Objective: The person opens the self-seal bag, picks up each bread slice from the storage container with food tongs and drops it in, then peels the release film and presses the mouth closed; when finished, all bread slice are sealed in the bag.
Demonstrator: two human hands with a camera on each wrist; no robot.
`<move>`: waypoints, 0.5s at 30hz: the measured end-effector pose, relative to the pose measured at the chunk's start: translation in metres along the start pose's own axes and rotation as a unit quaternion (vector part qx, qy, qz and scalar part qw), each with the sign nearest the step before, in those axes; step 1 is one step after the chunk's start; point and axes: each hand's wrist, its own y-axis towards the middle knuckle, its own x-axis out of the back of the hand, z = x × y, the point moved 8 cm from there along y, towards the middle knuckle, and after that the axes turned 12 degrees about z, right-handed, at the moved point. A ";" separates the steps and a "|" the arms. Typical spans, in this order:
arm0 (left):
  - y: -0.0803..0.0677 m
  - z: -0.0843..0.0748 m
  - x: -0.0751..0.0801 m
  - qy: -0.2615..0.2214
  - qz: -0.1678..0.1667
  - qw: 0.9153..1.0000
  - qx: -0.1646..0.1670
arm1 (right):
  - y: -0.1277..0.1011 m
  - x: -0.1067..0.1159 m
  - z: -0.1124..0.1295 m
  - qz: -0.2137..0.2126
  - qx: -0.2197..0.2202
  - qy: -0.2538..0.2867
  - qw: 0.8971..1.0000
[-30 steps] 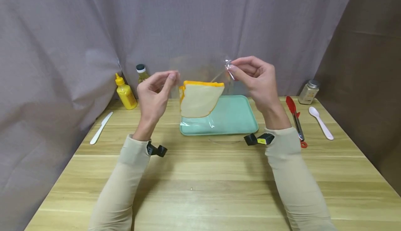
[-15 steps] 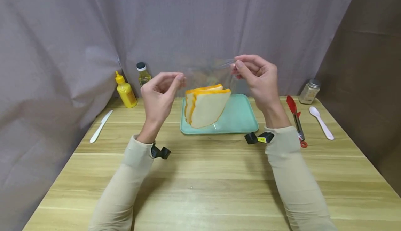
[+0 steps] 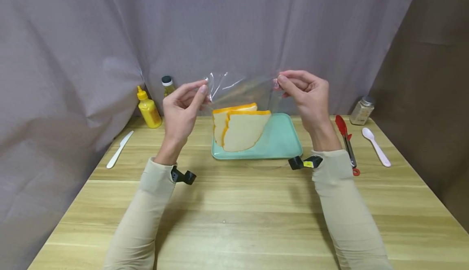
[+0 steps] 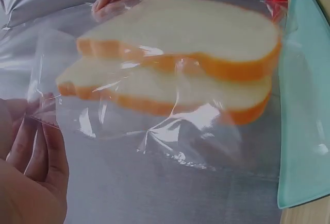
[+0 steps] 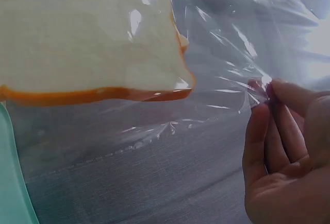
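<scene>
A clear plastic bag [image 3: 234, 88] hangs upright between both hands, holding two slices of bread [image 3: 243, 131] with orange crusts, one partly behind the other. My left hand [image 3: 180, 113] pinches the bag's upper left corner between thumb and fingers. The upper right corner is pinched by my right hand [image 3: 307, 99], and the right wrist view shows the film [image 5: 232, 69] gathered into creases at those fingertips. Below and behind the bag lies a mint-green tray [image 3: 283, 139]. In the left wrist view the two slices [image 4: 180, 33] sit face to face inside the film, apart from the tray.
On the left stand a yellow squeeze bottle [image 3: 149, 112] and a dark-capped bottle [image 3: 167, 85], with a white knife [image 3: 119, 150] nearer. To the right are red-tipped tongs [image 3: 346, 141], a pale spoon [image 3: 376, 147] and a spice jar [image 3: 362, 110]. A grey curtain [image 3: 227, 25] hangs behind.
The bread slices have sunk lower in the bag and spread apart, so both now show. The bag's top is stretched wider between the hands. The left hand shifted right, then back left.
</scene>
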 end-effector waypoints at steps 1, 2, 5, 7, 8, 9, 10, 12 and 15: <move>0.000 0.000 -0.001 0.002 0.003 1.000 -0.001 | 0.000 0.000 -0.001 0.006 0.000 0.003 1.000; -0.001 0.000 -0.001 0.006 0.003 1.000 -0.004 | 0.000 0.000 -0.001 0.013 0.002 0.010 1.000; -0.001 -0.005 -0.002 0.013 0.003 1.000 -0.019 | -0.001 0.000 -0.004 0.037 0.002 0.025 0.999; -0.001 -0.004 -0.001 0.007 0.003 1.000 -0.024 | -0.001 -0.001 -0.006 0.050 -0.002 0.027 0.998; -0.001 -0.004 0.000 -0.001 0.005 1.000 -0.022 | -0.001 -0.002 -0.007 0.055 -0.006 0.023 0.998; -0.001 -0.003 0.000 -0.009 0.009 1.000 -0.019 | -0.001 -0.002 -0.008 0.058 -0.010 0.019 0.998; 0.000 -0.001 0.000 -0.021 0.012 1.000 -0.013 | -0.002 -0.002 -0.009 0.060 -0.013 0.011 0.998; -0.001 0.006 -0.001 -0.039 0.018 0.999 -0.002 | -0.003 0.000 -0.011 0.057 -0.015 0.000 0.998; -0.001 0.011 -0.002 -0.049 0.022 0.998 0.014 | -0.008 0.004 -0.014 0.048 -0.017 -0.014 0.999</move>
